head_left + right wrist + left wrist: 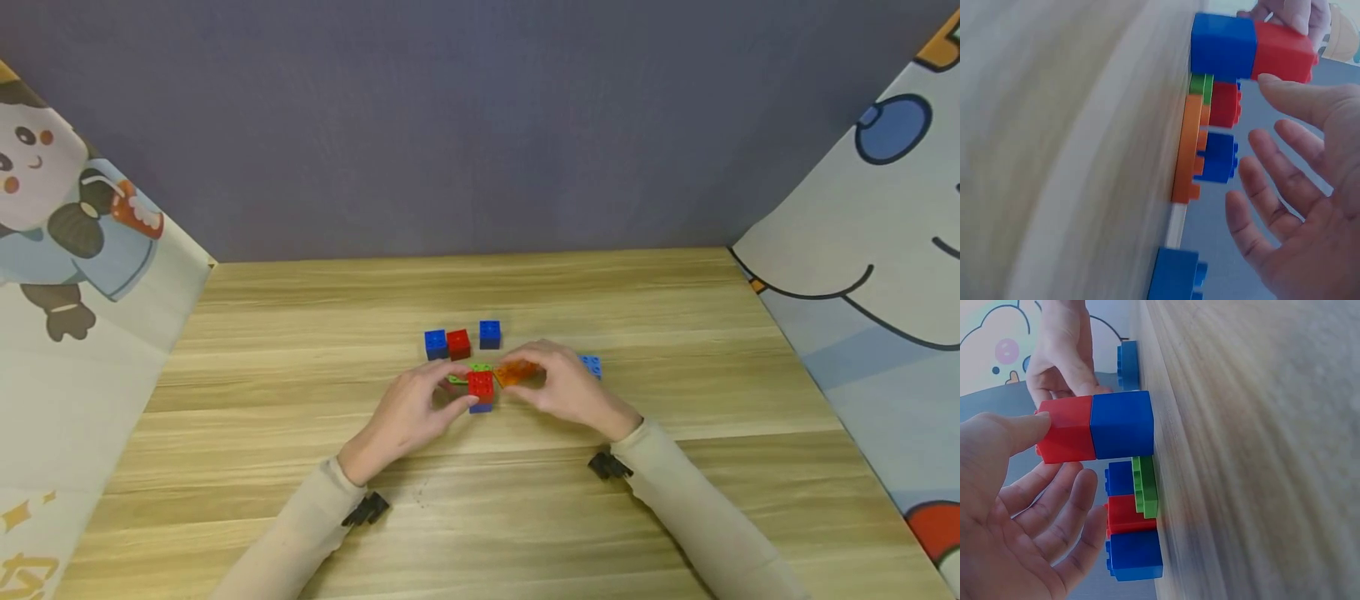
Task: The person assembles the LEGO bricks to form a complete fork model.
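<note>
A red brick (481, 385) stands on top of a blue brick (1122, 425), forming a short tower on the table. My left hand (412, 408) pinches the red brick between thumb and index finger, its other fingers loosely spread. Beside the tower, my right hand (566, 387) hovers with relaxed fingers, its thumb tip (1269, 80) right at the red brick's edge. Below that hand lies a flat orange brick (1186, 150), partly covered by it in the head view. A flat green brick (1144, 487) lies just behind the tower.
Behind the hands stand a blue brick (436, 343) next to a red one (458, 343), and another blue brick (490, 334). A lighter blue brick (592, 367) sits beyond my right hand. A grey panel (472, 125) rises at the table's back.
</note>
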Tool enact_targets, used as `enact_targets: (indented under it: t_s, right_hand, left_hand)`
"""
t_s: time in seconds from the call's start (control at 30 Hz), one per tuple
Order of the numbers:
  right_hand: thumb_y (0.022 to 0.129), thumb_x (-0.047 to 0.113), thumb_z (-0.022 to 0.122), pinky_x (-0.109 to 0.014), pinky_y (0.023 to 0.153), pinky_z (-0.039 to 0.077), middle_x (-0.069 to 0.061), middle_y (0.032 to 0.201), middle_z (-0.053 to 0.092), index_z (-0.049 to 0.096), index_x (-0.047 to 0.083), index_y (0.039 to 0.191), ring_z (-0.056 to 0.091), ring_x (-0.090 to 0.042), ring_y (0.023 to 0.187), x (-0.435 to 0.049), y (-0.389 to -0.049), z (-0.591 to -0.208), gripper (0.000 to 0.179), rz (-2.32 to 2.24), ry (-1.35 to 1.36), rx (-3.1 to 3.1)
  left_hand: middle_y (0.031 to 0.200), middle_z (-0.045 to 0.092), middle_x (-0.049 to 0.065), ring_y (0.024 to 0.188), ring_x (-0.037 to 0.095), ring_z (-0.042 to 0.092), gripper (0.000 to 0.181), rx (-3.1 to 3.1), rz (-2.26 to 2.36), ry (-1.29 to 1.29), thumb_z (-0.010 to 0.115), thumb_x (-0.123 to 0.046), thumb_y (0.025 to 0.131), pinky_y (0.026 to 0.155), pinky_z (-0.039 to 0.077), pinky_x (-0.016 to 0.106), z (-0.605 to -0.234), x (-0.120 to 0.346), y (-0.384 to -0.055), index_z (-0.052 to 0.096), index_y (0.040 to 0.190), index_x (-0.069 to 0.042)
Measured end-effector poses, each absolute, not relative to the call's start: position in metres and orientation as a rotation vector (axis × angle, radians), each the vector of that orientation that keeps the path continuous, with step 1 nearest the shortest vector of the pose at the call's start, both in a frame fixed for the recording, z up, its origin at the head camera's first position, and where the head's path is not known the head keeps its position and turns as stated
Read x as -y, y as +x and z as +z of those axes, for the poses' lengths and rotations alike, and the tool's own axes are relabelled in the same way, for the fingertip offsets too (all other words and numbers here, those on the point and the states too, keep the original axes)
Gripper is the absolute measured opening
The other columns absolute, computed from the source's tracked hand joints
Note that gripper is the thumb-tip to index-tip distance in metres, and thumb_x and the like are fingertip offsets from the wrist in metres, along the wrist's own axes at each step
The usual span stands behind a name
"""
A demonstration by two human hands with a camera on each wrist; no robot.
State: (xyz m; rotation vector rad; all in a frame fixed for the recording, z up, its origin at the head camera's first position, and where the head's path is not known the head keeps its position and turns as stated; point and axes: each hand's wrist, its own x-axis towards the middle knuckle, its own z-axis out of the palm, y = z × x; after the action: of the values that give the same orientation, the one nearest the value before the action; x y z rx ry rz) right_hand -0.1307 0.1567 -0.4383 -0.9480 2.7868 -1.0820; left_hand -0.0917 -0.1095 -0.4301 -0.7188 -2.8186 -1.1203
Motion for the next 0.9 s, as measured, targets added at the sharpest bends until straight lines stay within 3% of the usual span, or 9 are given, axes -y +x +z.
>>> enact_targets:
  t_s: [0.33, 0.5, 0.9]
  right_hand:
    - [0.090, 0.018, 0.088, -0.052, 0.110, 0.055, -0.007, 0.133, 0.074, 0.075, 0.011, 0.129, 0.068, -0.031, 0.126, -0.171, -0.147, -0.444, 0.042, -0.955, -0.902, -2.810]
    - [0.090, 0.015, 0.087, -0.053, 0.111, 0.054, -0.011, 0.135, 0.073, 0.073, 0.007, 0.131, 0.068, -0.034, 0.127, -0.172, -0.152, -0.443, 0.044, -0.923, -0.860, -2.784]
    - [0.093, 0.013, 0.083, -0.053, 0.111, 0.053, -0.009, 0.136, 0.072, 0.072, 0.010, 0.134, 0.067, -0.032, 0.128, -0.176, -0.157, -0.447, 0.043, -0.896, -0.742, -2.727]
  left_hand:
    - [0.113, 0.078, 0.006, 0.091, 0.017, 0.073, 0.039, 2.828, -1.119, -0.711, 0.080, -0.030, 0.097, 0.083, 0.060, 0.037, -0.429, 0.110, -0.091, 0.073, 0.129, -0.010]
    - [0.112, 0.078, 0.006, 0.091, 0.017, 0.073, 0.038, 2.829, -1.121, -0.711, 0.080, -0.030, 0.097, 0.084, 0.060, 0.037, -0.430, 0.110, -0.091, 0.073, 0.129, -0.010]
    - [0.120, 0.078, 0.005, 0.092, 0.018, 0.074, 0.037, 2.824, -1.122, -0.691, 0.080, -0.032, 0.097, 0.083, 0.059, 0.035, -0.432, 0.110, -0.090, 0.074, 0.129, -0.012]
